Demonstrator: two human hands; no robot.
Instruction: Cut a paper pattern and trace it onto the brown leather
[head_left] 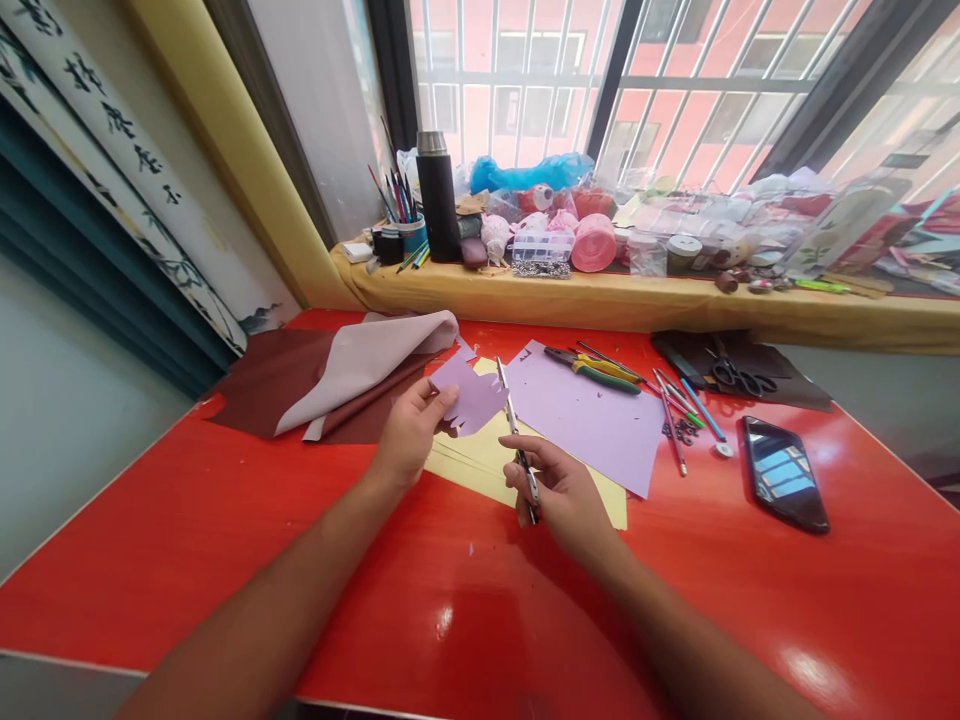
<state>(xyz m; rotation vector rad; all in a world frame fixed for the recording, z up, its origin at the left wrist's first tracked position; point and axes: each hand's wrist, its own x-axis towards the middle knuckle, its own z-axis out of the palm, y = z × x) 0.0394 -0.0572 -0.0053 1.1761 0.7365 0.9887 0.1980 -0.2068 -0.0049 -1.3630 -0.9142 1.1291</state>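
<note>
Between the thumb and fingers of my left hand (411,428) is a piece of purple paper (469,395) with a notched, irregular edge. My right hand (556,487) grips a pair of scissors (512,405), its blades pointing away from me beside the right edge of that piece. Whether the blades touch the paper, I cannot tell. Below both hands lie yellow sheets (480,465), partly covered by a larger purple sheet (585,420) with small dark scraps on it.
Pliers (596,370), several pencils (671,420) and a phone (784,475) lie to the right. Black-handled scissors (739,375) rest on dark material at the back right. Folded brown and pale material (360,370) lies left. A black thermos (439,205) stands on the crowded windowsill.
</note>
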